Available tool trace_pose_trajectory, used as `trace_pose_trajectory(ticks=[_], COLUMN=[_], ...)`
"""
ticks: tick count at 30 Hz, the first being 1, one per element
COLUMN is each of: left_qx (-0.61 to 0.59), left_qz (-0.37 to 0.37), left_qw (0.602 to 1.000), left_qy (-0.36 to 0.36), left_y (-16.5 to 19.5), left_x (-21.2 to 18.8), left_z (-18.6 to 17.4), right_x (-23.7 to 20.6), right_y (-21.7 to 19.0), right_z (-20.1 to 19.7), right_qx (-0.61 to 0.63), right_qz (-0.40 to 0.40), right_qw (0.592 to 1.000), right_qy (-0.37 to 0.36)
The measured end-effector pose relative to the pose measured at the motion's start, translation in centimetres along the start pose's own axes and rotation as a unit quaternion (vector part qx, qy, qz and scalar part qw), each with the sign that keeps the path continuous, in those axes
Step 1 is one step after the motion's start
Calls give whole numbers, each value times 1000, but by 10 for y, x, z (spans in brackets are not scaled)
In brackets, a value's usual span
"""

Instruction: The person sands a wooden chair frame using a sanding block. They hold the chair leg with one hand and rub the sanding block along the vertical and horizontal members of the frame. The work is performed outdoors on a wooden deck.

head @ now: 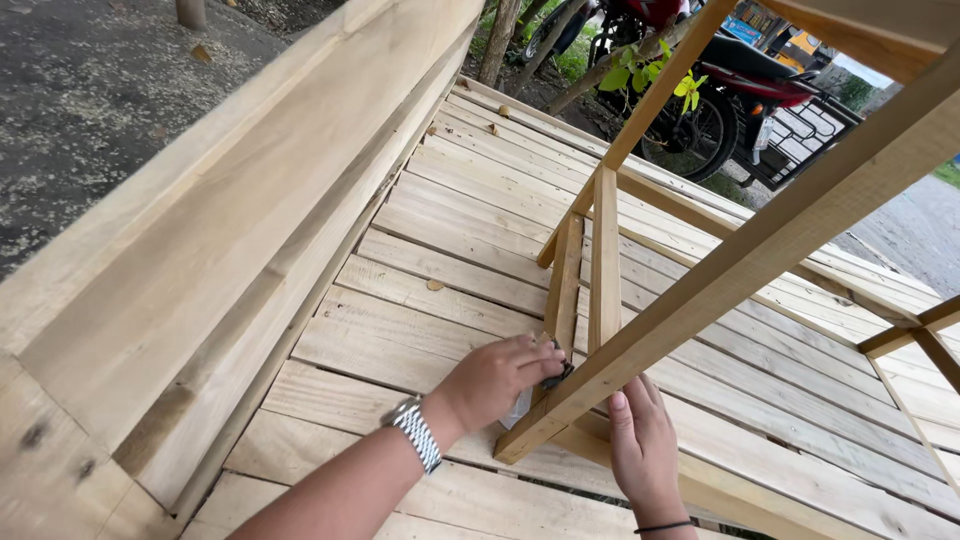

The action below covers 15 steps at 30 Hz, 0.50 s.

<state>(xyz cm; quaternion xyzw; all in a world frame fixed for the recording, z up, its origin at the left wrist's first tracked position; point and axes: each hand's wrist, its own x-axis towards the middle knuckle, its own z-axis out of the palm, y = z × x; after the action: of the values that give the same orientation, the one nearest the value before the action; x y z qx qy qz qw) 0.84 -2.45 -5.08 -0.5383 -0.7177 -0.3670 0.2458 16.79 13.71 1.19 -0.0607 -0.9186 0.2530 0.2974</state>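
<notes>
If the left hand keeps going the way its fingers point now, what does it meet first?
The left hand, fingers pointing right with a small dark object under them, would probably meet the slanted wooden beam and the upright slat behind it almost at once. Depth is unclear, so contact may already exist.

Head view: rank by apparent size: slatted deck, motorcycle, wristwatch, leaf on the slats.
1. slatted deck, fills most of the frame
2. motorcycle, though it sits far off and is partly cut off
3. wristwatch on the left hand
4. leaf, smallest
</notes>
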Motion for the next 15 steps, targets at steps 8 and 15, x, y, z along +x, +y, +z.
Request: trace_pose_trajectory(ticks=[8,15], left_qx=[20,-18], left_qz=[-8,73], left_qw=[999,996], left_qy=[27,37], left_y=[16,-12], left_x=[4,10], left_z=[-12,-3], right_x=[-2,-1], right_y=[-3,13], right_z=[0,4], right_qx=[-15,42], right_qz=[-16,17], right_qw=[1000,999], right_qy=[12,12])
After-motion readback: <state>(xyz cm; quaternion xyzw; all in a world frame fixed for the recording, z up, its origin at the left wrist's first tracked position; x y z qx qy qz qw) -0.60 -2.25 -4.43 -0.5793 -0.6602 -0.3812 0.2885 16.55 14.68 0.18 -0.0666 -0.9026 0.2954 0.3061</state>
